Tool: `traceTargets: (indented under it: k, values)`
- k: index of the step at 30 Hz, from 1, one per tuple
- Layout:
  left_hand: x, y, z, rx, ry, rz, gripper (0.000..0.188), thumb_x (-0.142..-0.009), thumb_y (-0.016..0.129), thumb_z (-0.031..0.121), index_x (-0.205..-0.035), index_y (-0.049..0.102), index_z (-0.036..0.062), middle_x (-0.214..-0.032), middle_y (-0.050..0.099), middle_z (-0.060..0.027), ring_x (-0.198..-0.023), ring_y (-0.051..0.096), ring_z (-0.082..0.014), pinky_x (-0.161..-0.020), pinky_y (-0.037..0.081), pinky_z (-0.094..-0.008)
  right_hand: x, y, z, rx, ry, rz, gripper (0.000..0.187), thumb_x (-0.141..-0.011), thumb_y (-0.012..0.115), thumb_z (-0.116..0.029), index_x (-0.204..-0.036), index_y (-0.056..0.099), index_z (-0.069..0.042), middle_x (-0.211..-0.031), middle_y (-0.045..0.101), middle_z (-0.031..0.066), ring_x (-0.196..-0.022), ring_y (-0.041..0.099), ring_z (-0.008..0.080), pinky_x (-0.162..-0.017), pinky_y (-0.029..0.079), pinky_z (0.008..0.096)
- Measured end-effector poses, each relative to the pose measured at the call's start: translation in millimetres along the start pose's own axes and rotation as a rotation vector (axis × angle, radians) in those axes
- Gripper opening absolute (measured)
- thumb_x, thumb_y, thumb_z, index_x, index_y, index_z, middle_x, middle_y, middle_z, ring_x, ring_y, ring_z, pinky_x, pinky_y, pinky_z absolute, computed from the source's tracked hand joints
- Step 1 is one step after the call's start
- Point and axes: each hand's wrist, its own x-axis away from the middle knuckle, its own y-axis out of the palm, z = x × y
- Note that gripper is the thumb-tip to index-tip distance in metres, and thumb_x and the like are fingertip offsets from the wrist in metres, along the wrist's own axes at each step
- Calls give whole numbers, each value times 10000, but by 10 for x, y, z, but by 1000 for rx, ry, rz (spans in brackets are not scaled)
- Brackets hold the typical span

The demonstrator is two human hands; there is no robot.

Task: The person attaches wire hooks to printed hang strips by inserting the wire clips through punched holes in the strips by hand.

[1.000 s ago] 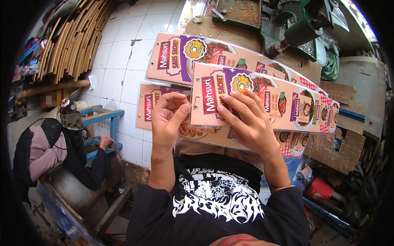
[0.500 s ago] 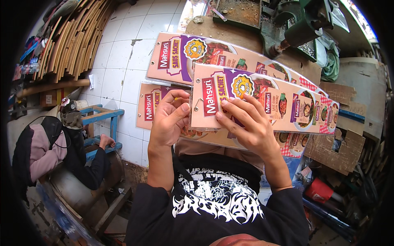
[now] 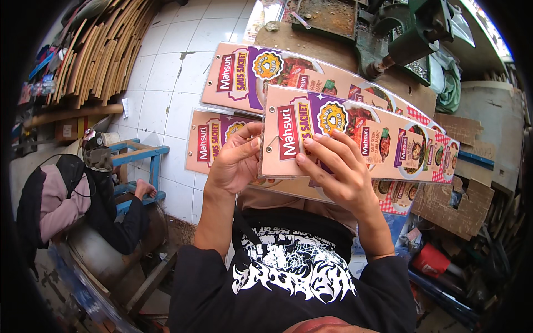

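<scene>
A long glossy printed panel [image 3: 408, 114], with metal eyelets along its left end, lies on top of similar ones in front of me. My left hand [image 3: 232, 161] is at its left edge, thumb and curled fingers closed on the edge beside the lower eyelet; the fingertips are partly hidden. A thin bent metal wire [image 3: 275, 139] shows at that eyelet. Across the panel's face lies my right hand [image 3: 343, 172], palm down with fingers stretched and apart. A second printed panel [image 3: 234, 75] lies beyond, and another panel [image 3: 201, 145] sticks out at the left underneath.
A green drill press [image 3: 394, 50] stands on the wooden bench at the far right, beside a metal tray [image 3: 327, 19]. Wood strips [image 3: 108, 53] are stacked far left. Another person's foot [image 3: 145, 188] rests by a blue stool [image 3: 155, 166]. Cut cardboard [image 3: 452, 208] lies at right.
The top panel and the others appear shifted slightly right in view. My left thumb and fingers have drawn closer together at the panel's edge. My right hand stays on the panel.
</scene>
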Motion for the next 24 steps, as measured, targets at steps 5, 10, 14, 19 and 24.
traceTargets:
  k: [5, 10, 14, 19, 24]
  values:
    - [-42, 13, -35, 112, -22, -57, 300, -964, 565, 61, -1257, 539, 2, -1168, 652, -149, -1079, 660, -227, -943, 558, -379, -7, -12, 14, -11, 2, 2, 382, -808, 617, -141, -1182, 693, -121, -1241, 629, 85, -1163, 596, 241, -1037, 459, 470]
    - [-78, 24, -76, 50, 3, -18, 291, -991, 534, 88, -1263, 520, -15, -1187, 645, -157, -1089, 658, -221, -939, 562, -369, 7, -9, 22, -6, -5, 4, 383, -811, 618, -141, -1186, 693, -124, -1248, 626, 84, -1158, 597, 239, -1035, 462, 470]
    - [-102, 54, -94, 11, -34, -32, 347, -1011, 500, 121, -1314, 465, -43, -1235, 622, -176, -1115, 652, -236, -953, 562, -375, 20, -16, 12, -5, -10, 8, 378, -813, 620, -141, -1183, 694, -126, -1247, 625, 83, -1153, 598, 236, -1032, 466, 467]
    - [-108, 91, -33, -4, -87, -84, 410, -1019, 484, 147, -1360, 417, -71, -1265, 605, -199, -1124, 649, -254, -951, 565, -388, 30, -1, 12, -1, -22, 23, 377, -812, 621, -144, -1181, 695, -127, -1239, 627, 79, -1140, 603, 229, -1024, 475, 463]
    - [-124, 128, 90, -77, -166, -81, 406, -1013, 477, 133, -1355, 425, -80, -1242, 620, -205, -1106, 659, -261, -942, 569, -383, 31, -6, 11, -3, -25, 17, 382, -810, 620, -142, -1184, 692, -119, -1241, 627, 79, -1139, 604, 230, -1024, 476, 461]
